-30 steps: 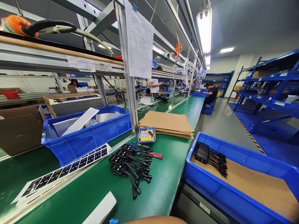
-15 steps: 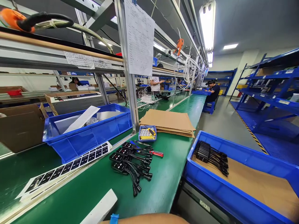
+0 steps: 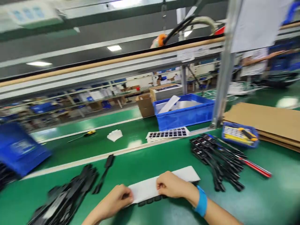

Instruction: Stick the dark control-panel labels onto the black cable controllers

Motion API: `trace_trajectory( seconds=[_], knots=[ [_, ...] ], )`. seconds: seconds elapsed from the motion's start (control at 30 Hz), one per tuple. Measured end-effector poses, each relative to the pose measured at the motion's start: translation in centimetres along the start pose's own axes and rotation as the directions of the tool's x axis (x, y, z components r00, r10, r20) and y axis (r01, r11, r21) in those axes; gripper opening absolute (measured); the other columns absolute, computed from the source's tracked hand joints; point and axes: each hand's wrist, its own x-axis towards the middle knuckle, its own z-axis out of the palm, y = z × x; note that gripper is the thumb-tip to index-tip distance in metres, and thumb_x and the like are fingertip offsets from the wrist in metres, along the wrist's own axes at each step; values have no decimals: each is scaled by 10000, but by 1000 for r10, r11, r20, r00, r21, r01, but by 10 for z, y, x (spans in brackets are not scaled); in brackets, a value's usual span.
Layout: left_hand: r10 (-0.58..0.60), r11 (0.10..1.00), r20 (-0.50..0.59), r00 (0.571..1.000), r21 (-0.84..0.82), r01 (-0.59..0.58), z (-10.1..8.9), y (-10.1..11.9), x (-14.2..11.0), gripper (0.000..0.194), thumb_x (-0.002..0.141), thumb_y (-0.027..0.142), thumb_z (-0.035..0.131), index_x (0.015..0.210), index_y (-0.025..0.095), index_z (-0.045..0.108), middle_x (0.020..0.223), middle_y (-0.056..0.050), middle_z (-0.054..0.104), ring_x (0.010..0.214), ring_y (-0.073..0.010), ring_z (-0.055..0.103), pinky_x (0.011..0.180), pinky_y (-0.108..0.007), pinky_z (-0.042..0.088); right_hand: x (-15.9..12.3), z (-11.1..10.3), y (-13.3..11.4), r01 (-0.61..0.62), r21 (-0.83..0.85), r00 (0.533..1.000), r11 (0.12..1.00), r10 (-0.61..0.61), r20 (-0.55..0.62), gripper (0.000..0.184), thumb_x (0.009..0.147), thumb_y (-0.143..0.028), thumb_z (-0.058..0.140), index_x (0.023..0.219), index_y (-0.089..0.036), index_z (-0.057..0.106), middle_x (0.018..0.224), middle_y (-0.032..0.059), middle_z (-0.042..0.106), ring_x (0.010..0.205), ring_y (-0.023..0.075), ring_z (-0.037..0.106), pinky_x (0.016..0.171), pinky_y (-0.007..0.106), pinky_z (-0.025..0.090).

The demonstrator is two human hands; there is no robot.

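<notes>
A long white strip (image 3: 144,190), like a folded sheet, lies at a slant just above the bench in front of me. Dark rounded patches show along its lower edge. My left hand (image 3: 118,199) pinches the strip's left end. Farther right, the curled fingers of my right hand (image 3: 172,184) close on its lower edge; a blue band circles that wrist. To the left is a pile of black cabled devices (image 3: 67,193), with a single black device (image 3: 104,173) beside it. On the right lie black modules with cables (image 3: 214,156).
A red-handled tool (image 3: 256,167) lies right of the modules, near a small blue tray (image 3: 226,137) and stacked cardboard (image 3: 264,118). Behind are a label sheet (image 3: 167,133), a large blue bin (image 3: 185,117), a crumpled white piece (image 3: 114,135) and a metal post (image 3: 225,68).
The view has swung left and down to the bench. Both hands are now in sight, holding the white strip; before, only part of an arm with the blue band showed.
</notes>
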Motion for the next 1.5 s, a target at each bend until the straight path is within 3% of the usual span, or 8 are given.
trace_trajectory(
  seconds=[0.17, 0.43, 0.67, 0.8, 0.97, 1.33, 1.43, 1.5],
  knots=[
    [-47, 999, -46, 998, 3, 47, 2, 9, 4, 110, 686, 165, 588, 675, 184, 696, 569, 40, 605, 567, -98, 528, 541, -182, 311, -2, 6, 1, 14, 63, 1000, 998, -13, -19, 123, 731, -66, 565, 759, -148, 653, 743, 12, 653, 650, 112, 548, 556, 178, 320],
    [-49, 995, -17, 999, 86, 51, -1, 11, 0, 63, 693, 202, 660, 723, 207, 715, 651, 25, 681, 628, -125, 615, 551, -180, 362, 0, 10, 5, 6, 120, 999, 993, -1, -48, 124, 697, -54, 545, 691, -166, 597, 707, -11, 608, 642, 111, 509, 571, 191, 298],
    [-48, 949, -83, 995, 309, 72, 9, 25, -2, 175, 784, 132, 478, 797, 128, 653, 782, -134, 685, 714, -281, 633, 608, -316, 397, -3, 6, 0, -13, 69, 1000, 997, 14, -9, 119, 743, -77, 519, 686, -172, 561, 715, 0, 615, 661, 132, 517, 587, 218, 288],
    [72, 960, -16, 997, 274, -65, 0, 21, -2, 174, 861, 162, 460, 835, 168, 632, 808, -65, 679, 732, -203, 623, 618, -255, 395, -5, 4, -2, -14, -31, 1000, 999, 14, -24, 165, 835, -122, 439, 701, -180, 517, 734, 17, 618, 686, 159, 521, 596, 249, 260],
    [219, 960, 72, 973, 163, -228, -10, 19, 13, 71, 823, 258, 636, 881, 218, 641, 833, 30, 671, 720, -104, 600, 620, -156, 388, -4, 2, -1, -15, -47, 1000, 999, 15, -3, 155, 867, -160, 427, 743, -191, 514, 740, 14, 614, 699, 170, 528, 617, 253, 269],
    [216, 942, -22, 976, 267, -202, 4, 18, 22, 112, 884, 175, 455, 888, 208, 562, 894, -5, 629, 787, -163, 586, 645, -235, 377, -13, -8, 12, -21, 57, 999, 998, 23, -32, 99, 834, -167, 507, 738, -187, 515, 808, 6, 583, 715, 142, 520, 614, 222, 312],
    [215, 939, -58, 975, 286, -190, 7, 20, 21, 113, 905, 306, 482, 884, 216, 547, 877, 9, 617, 752, -157, 583, 616, -235, 379, -20, -15, 12, -45, -53, 997, 998, 42, -68, 182, 873, -192, 481, 693, -176, 501, 793, 18, 588, 695, 145, 516, 590, 236, 288],
    [196, 936, -95, 976, 316, -157, 10, 27, 22, 250, 890, 446, 506, 859, 202, 551, 858, -11, 605, 716, -177, 576, 581, -254, 368, -21, -17, 8, -86, -125, 994, 988, 76, -83, 218, 892, -190, 453, 680, -176, 500, 749, 18, 600, 653, 145, 514, 564, 250, 255]
  ],
)
